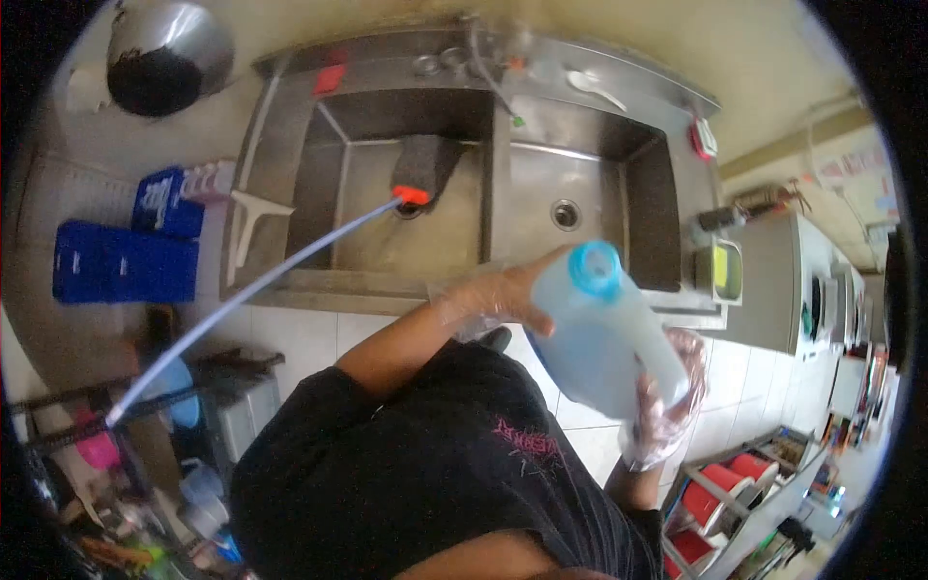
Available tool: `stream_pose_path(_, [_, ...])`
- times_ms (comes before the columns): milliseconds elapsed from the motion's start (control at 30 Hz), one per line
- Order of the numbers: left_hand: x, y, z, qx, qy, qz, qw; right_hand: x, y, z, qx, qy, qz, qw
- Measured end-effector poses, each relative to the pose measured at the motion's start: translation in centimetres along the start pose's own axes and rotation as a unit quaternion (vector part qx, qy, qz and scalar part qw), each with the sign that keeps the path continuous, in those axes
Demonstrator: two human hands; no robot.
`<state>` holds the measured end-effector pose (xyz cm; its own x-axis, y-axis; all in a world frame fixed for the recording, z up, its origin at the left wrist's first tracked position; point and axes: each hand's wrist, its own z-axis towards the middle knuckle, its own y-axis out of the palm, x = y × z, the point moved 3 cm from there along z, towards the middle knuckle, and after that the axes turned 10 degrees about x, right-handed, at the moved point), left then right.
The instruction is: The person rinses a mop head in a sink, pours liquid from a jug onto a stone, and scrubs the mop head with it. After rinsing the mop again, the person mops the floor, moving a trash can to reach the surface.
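A large translucent jug (599, 338) with a bright blue ring at its mouth is held tilted in front of my body, beside the sink's front edge. Pale bluish liquid seems to show inside it. My left hand (517, 298) grips the jug's side near the top. Around its handle, my right hand (665, 387) is closed. Clear plastic gloves cover both hands. In the left basin lies a dark mop head (427, 166) with an orange-red clamp (412, 195). Its long pale blue pole (261, 285) slants out toward the lower left.
The steel double sink (494, 193) has a right basin with a drain (565, 214). A white squeegee-like tool (253, 224) lies on its left ledge, a white scoop (594, 89) at the back. Blue crates (126, 261) stand left; a rack with red-and-white containers (715, 498) stands lower right.
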<state>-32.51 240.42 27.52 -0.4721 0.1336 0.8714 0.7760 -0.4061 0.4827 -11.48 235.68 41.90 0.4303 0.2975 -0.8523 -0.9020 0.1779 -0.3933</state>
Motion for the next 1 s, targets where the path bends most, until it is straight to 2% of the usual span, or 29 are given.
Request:
stream_pose_path(33, [0.2,-1.5,-0.1,0.013,0.005,0.0,1.0,-0.3,1.4,2.0,-0.036,-0.006,-0.027,0.999])
stream_pose_path(67, [0.2,-3.3,0.0,0.027,-0.007,-0.005,1.0,-1.4,3.5,4.1,-0.037,-0.073,-0.126,0.989])
stream_pose_path(133, [-0.3,-6.4,-0.7,0.049,-0.014,-0.01,0.999,-2.6,7.7,7.4,-0.091,-0.046,-0.134,0.986])
stream_pose_path(200, [-2.1,-10.0,-1.0,0.122,-0.02,-0.121,0.985,-4.2,12.6,10.0,-0.154,0.01,-0.108,0.982])
stream_pose_path(233, [-2.9,-11.7,-1.1,0.124,-0.018,-0.123,0.984,-3.5,14.8,11.2,-0.129,-0.084,-0.181,0.971])
stream_pose_path(300, [-4.6,-14.1,-1.0,0.15,-0.099,-0.31,0.933,-4.5,19.3,13.2,-0.161,-0.069,-0.188,0.966])
stream_pose_path(333, [-4.6,-15.0,-0.6,0.147,-0.097,-0.314,0.933,-5.0,21.6,14.2,-0.189,-0.054,-0.192,0.961])
stream_pose_path(367, [-4.5,-15.6,-0.3,0.165,-0.095,-0.359,0.914,-4.7,23.9,15.2,-0.169,-0.119,-0.258,0.944])
stream_pose_path(400, [-4.4,-16.3,-0.2,0.184,-0.096,-0.404,0.891,-4.6,25.5,16.0,-0.17,-0.117,-0.263,0.943])
stream_pose_path(467, [-4.0,-17.6,0.3,0.18,-0.08,-0.418,0.887,-4.7,28.8,17.4,-0.229,-0.031,-0.336,0.913])
stream_pose_path(500, [-3.7,-18.3,0.5,0.18,-0.062,-0.43,0.883,-4.8,30.2,18.1,-0.229,-0.027,-0.341,0.911])
stream_pose_path(567, [-3.8,-19.6,0.7,0.169,-0.07,-0.461,0.868,-4.2,32.4,19.0,-0.276,0.024,-0.367,0.888])
stream_pose_path(700, [-3.8,-21.5,0.0,0.186,-0.097,-0.52,0.828,-2.9,35.9,19.6,-0.29,0.037,-0.409,0.864])
stream_pose_path(767, [-5.4,-23.0,0.1,0.184,-0.122,-0.538,0.814,-1.3,37.2,19.9,-0.267,-0.019,-0.447,0.853])
stream_pose_path(800, [-6.5,-23.7,0.1,0.182,-0.146,-0.553,0.8,-1.3,37.6,20.1,-0.269,-0.017,-0.448,0.853])
stream_pose_path(933, [-8.3,-25.4,0.2,0.168,-0.131,-0.528,0.822,-1.1,38.8,20.1,-0.289,0.042,-0.427,0.856])
stream_pose_path(1000, [-7.3,-25.5,0.0,0.182,-0.158,-0.507,0.828,-0.5,39.0,20.0,-0.295,0.054,-0.413,0.86])
